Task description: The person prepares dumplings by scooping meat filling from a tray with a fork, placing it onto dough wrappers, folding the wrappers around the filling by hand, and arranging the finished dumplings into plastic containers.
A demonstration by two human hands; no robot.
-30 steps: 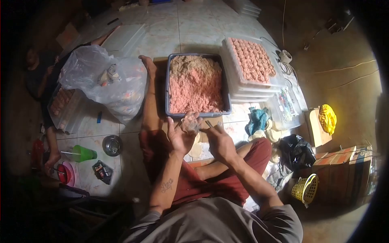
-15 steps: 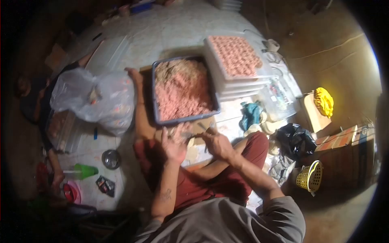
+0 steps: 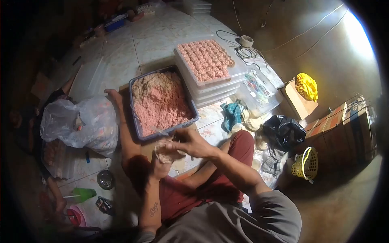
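The left hand point(image 3: 162, 167) cups a pale lump point(image 3: 164, 152); the right hand point(image 3: 191, 144) apparently grips a thin tool point(image 3: 161, 132). The tub rim point(image 3: 150, 136) crowds ahead; stacked trays point(image 3: 210, 92) rise rightward.

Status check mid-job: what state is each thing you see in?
Tub: open, holding pink mixture
Top tray: mostly covered with rows of pink lumps
Plastic bag: bulging
Black bag: crumpled
Teal cloth: crumpled
Yellow cloth: bunched up
Left hand: holding a pale lump
Right hand: gripping a slim utensil
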